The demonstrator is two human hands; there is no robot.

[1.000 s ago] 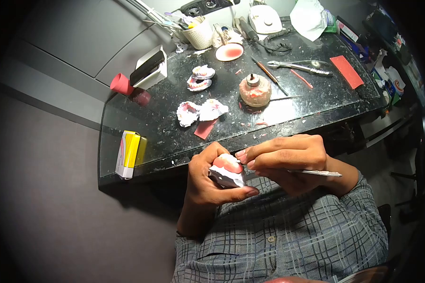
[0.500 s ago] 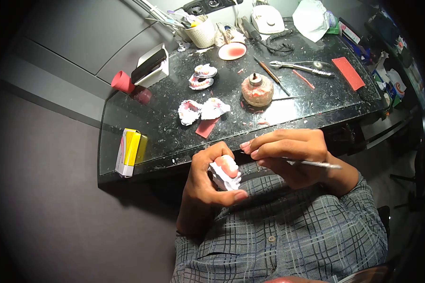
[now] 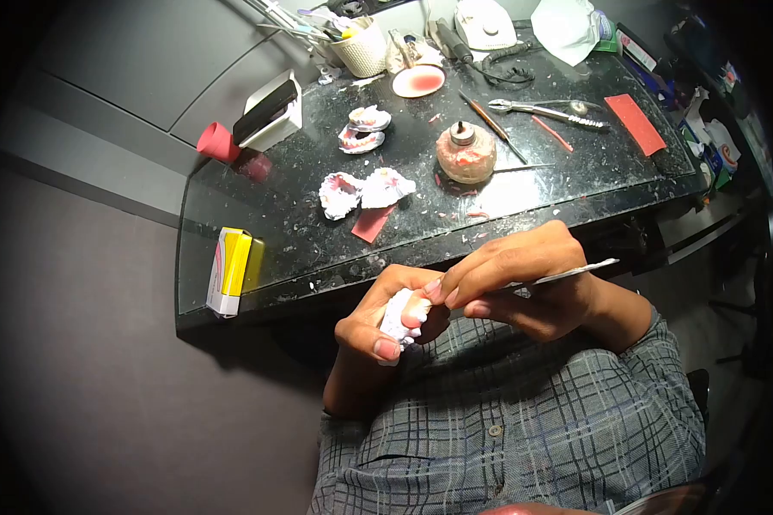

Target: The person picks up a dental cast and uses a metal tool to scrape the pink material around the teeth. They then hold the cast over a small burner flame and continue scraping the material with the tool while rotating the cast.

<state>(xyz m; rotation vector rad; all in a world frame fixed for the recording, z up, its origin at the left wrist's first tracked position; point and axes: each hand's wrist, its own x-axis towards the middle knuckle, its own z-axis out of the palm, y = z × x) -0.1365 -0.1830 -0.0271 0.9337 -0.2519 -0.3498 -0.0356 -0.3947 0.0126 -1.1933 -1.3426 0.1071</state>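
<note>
My left hand (image 3: 368, 319) is wrapped round a white plaster dental cast (image 3: 395, 321) with pink wax and pale teeth on it, in front of the desk edge. In my right hand (image 3: 528, 268) is a slim metal wax carver (image 3: 586, 269), its handle sticking out to the right. The fingertips of that hand are at the cast's upper right side, and they hide the carver's working tip. On the desk beyond lie two more plaster pieces (image 3: 365, 192), with a pink wax sheet (image 3: 374, 225) beside them.
A spirit burner (image 3: 466, 154) spattered with wax stands mid-desk. Behind it lie a brown-handled tool (image 3: 489, 120), metal pliers (image 3: 550, 112) and a red wax sheet (image 3: 636, 123). Another pair of casts (image 3: 363, 130) sits farther back. At left are a yellow-and-white box (image 3: 230, 273) and a pink cup (image 3: 218, 142).
My left hand has turned the cast, and its thumb now lies lower left across it. My right hand has come left to the cast, the carver's handle now tilting upward.
</note>
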